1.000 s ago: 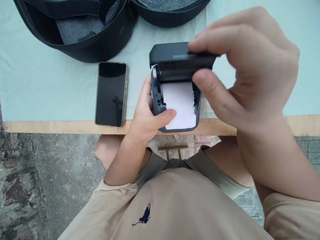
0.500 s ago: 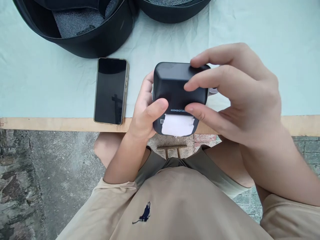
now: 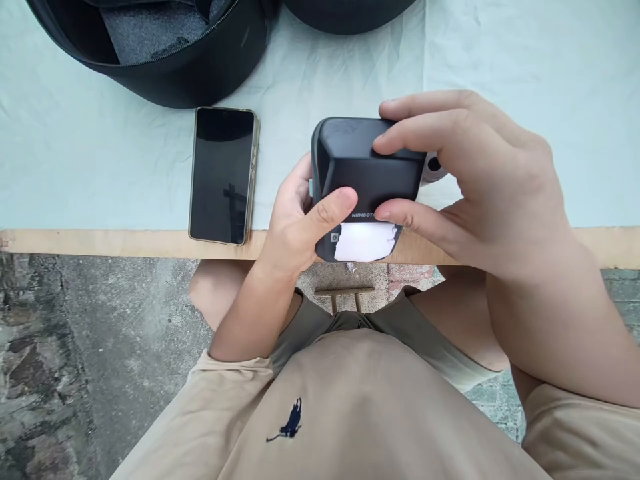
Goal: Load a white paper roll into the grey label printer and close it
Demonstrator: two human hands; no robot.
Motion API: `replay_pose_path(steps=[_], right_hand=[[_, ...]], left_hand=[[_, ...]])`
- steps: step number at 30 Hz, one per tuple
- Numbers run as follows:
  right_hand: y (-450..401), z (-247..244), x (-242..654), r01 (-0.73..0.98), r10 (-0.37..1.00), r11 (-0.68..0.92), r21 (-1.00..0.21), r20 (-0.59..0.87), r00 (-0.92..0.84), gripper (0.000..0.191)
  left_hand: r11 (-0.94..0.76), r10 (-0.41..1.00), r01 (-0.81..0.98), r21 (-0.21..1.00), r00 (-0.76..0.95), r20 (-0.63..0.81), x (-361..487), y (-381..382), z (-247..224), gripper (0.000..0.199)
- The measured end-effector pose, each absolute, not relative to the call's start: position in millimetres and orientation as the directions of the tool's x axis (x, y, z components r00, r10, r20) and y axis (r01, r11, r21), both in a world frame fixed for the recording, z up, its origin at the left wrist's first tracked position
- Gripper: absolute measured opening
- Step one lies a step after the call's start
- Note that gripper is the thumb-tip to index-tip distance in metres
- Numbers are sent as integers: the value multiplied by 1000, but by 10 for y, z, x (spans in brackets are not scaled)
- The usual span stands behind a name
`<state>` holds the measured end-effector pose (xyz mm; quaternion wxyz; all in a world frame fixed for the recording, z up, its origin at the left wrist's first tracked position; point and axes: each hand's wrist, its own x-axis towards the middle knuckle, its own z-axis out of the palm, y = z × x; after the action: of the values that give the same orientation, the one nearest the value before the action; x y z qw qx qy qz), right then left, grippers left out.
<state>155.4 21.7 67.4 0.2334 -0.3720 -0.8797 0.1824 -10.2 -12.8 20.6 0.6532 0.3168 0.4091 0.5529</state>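
Observation:
A black label printer (image 3: 373, 177) with rounded corners and "NIIMBOT" lettering is held up over the table's front edge. White paper (image 3: 365, 241) with a ragged right edge sticks out at its lower end. My left hand (image 3: 300, 223) grips the printer's left side, thumb on the front face. My right hand (image 3: 480, 173) pinches the right side, fingertips on the upper face and thumb beside the lettering. Partly hidden behind the printer and my right fingers is a pale roll (image 3: 433, 168) with a dark centre.
A phone (image 3: 223, 175) with a dark screen lies left of my left hand, at the table's wooden front edge (image 3: 100, 243). An open black zip case (image 3: 200, 73) with grey foam stands at the upper left. Another black case part (image 3: 350, 17) is at the top middle.
The printer has tilted and shifted slightly right, showing more of its left side. My left thumb has moved right with it; my right index fingertip sits higher. More of the roll shows.

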Motion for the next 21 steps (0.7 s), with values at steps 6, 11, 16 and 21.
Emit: replay_pose_path(steps=[6,11,16,21], right_hand=[[248,626,1574,546,726,681,-488,348,-593,32],[252,635,1607,536,717,691,-486,361,-596,34],[247,633,1610,549,720,686,-477,334,-608,40],[209,695,1608,589,759,634,-501,259,-598,46]], left_hand=[[207,978,-570,795,138,-156,-192,-72,203,37],[156,983,-495,855,-12,-186,-173,-87,176,35],[179,976,-445,877,-35,-217,-165,-82,190,38],[183,976,-427,885,-32,-217,-165,-58,150,39]])
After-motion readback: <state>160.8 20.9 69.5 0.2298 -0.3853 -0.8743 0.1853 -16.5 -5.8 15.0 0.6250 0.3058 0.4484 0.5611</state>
